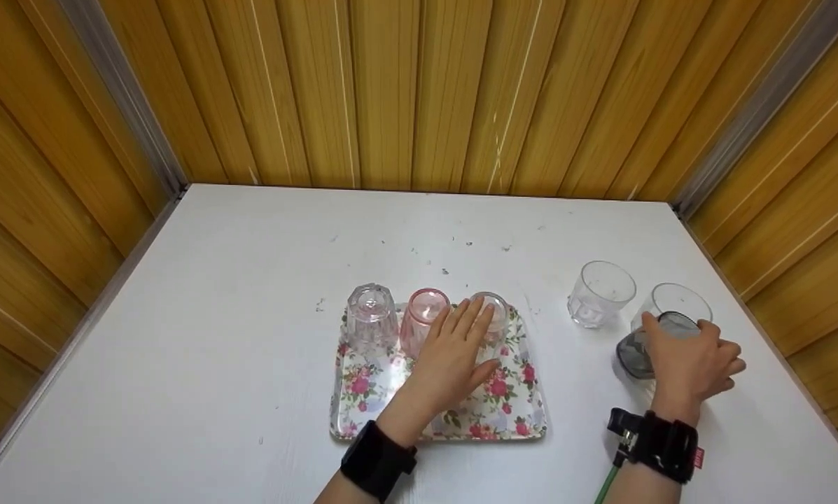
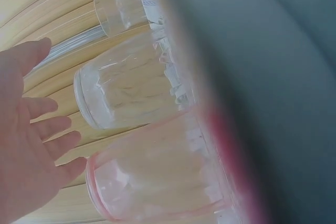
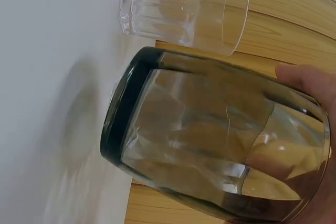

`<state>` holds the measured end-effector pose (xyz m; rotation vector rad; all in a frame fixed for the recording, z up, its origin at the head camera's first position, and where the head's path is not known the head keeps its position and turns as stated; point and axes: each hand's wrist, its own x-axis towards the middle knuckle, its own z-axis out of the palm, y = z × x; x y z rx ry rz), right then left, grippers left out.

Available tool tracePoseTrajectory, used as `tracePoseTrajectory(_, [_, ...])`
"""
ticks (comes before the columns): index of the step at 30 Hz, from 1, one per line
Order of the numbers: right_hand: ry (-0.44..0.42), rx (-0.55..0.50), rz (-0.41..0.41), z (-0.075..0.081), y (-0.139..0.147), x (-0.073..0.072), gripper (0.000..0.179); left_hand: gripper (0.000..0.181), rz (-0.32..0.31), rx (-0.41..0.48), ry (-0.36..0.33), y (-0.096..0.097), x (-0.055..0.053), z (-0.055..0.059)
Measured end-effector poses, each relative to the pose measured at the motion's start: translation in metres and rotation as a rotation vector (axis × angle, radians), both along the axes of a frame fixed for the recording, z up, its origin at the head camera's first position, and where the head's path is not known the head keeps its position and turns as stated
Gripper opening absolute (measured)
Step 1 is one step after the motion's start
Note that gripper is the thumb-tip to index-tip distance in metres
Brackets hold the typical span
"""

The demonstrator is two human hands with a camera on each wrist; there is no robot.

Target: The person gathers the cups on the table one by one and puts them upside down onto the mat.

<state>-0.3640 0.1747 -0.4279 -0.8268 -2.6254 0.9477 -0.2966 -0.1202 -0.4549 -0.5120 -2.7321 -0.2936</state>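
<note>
Left hand (image 1: 447, 360), fingers straight, partly hides pink glass (image 1: 419, 323); right hand (image 1: 692, 360) grips grey glass (image 3: 210, 132).

Head view: bright, even lighting; white glare on the tray (image 1: 395, 378); faint soft shadows on the table (image 1: 194, 336). Left wrist view: wall boards (image 2: 31, 6) washed out and bowed; grey surface (image 2: 273, 87) at right heavily blurred. Right wrist view: dark glass (image 3: 205, 129) fairly sharp, small highlights; diffuse shadow on the table.

No legible text or numbers.
</note>
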Motion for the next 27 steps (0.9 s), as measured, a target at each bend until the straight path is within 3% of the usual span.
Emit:
tracePoseTrajectory(18, [0.072,-0.063,0.122,0.014,-0.023,0.000,0.085,0.079,-0.005,0.093,0.036,-0.002,-0.002,0.001])
tracePoseTrajectory(27, [0.092,-0.022,0.206,0.021,-0.034,0.002,0.078,0.081,-0.001,0.111,0.046,-0.002,-0.002,0.001])
